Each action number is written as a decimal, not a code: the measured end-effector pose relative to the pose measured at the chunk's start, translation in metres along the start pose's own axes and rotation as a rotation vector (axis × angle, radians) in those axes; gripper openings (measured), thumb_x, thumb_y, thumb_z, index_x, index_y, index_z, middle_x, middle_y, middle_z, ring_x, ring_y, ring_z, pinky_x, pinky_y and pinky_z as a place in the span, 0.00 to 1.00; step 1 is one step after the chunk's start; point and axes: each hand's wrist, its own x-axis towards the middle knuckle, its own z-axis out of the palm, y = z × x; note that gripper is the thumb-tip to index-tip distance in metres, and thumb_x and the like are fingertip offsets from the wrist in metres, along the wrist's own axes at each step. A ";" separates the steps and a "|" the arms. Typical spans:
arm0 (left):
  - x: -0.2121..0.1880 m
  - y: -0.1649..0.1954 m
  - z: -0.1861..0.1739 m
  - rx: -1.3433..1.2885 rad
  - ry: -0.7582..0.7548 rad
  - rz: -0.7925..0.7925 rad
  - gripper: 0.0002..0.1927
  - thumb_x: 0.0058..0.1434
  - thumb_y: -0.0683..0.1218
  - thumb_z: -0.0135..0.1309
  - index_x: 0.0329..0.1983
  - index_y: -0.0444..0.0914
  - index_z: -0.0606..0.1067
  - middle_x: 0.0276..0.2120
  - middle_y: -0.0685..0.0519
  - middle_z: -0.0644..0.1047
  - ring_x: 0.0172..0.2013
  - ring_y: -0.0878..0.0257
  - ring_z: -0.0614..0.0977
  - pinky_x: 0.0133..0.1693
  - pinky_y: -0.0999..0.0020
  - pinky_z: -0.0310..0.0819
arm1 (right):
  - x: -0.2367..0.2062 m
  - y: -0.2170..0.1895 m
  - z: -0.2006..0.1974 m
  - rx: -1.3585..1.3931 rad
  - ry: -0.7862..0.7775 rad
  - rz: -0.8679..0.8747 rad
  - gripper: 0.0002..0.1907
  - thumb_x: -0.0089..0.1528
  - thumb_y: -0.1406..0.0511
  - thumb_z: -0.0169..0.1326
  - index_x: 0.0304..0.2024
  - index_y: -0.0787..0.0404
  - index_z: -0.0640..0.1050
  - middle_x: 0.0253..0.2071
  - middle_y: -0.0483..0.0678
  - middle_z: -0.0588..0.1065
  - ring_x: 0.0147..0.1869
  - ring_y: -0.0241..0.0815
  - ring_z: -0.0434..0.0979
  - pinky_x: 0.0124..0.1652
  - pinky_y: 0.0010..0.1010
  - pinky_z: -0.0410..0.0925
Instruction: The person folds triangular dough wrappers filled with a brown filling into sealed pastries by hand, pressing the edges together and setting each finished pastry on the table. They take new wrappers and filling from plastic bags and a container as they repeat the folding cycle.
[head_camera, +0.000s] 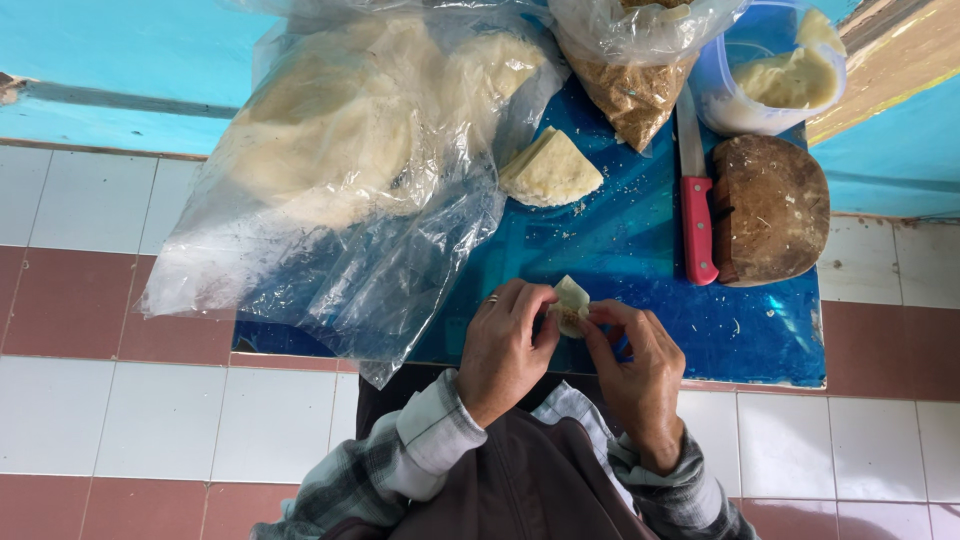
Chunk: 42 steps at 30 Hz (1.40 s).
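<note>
Both hands at 6 o'clock: left hand (505, 345) and right hand (635, 365) pinch one small dough piece (572, 303), fingertips closed on its edges, above the blue table (640, 250). Folding looks barely begun. At 12 lies a cut dough wedge (550, 170); at 10, bagged dough (350, 140); at 2, a red-handled knife (695, 200).

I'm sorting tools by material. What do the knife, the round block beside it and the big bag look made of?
Knife: pale blade, probably metal; glossy red handle, likely plastic. Round block: looks like wood, dark brown, rough, matte, speckled with crumbs. Big bag: thin clear plastic film, crinkled and shiny, pale dough showing through.
</note>
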 end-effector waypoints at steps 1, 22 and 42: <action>0.000 0.000 0.000 0.007 -0.008 -0.009 0.15 0.59 0.38 0.63 0.45 0.38 0.70 0.34 0.50 0.75 0.35 0.53 0.80 0.39 0.59 0.73 | -0.001 0.000 0.000 0.004 -0.005 0.003 0.13 0.58 0.70 0.66 0.44 0.61 0.80 0.37 0.47 0.80 0.33 0.38 0.78 0.32 0.28 0.71; -0.004 -0.006 -0.008 0.116 -0.173 0.228 0.20 0.58 0.35 0.60 0.54 0.33 0.73 0.42 0.50 0.76 0.44 0.53 0.80 0.48 0.58 0.75 | 0.005 -0.004 -0.009 -0.075 -0.092 -0.196 0.18 0.53 0.70 0.67 0.46 0.61 0.79 0.40 0.46 0.81 0.41 0.46 0.79 0.41 0.35 0.72; 0.004 -0.020 -0.015 0.178 -0.210 0.351 0.08 0.64 0.40 0.57 0.46 0.36 0.77 0.43 0.52 0.76 0.43 0.57 0.81 0.46 0.61 0.76 | 0.010 0.007 -0.010 -0.075 -0.139 -0.252 0.19 0.52 0.68 0.68 0.46 0.60 0.82 0.43 0.47 0.82 0.45 0.46 0.81 0.45 0.34 0.73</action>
